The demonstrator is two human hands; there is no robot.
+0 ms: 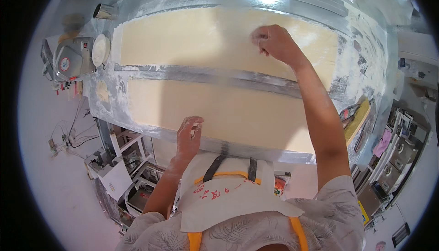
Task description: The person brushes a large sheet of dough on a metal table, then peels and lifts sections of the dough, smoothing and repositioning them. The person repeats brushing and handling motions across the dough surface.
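Dough lies in two long pale sheets across the floured metal table [361,63], the far sheet [192,36] and the near sheet [238,114] parted by a bare strip. The right hand [273,41] hovers loosely clenched over the far sheet, holding nothing visible. The left hand [189,132], fingers curled, rests at the near sheet's near edge; what it grasps is unclear.
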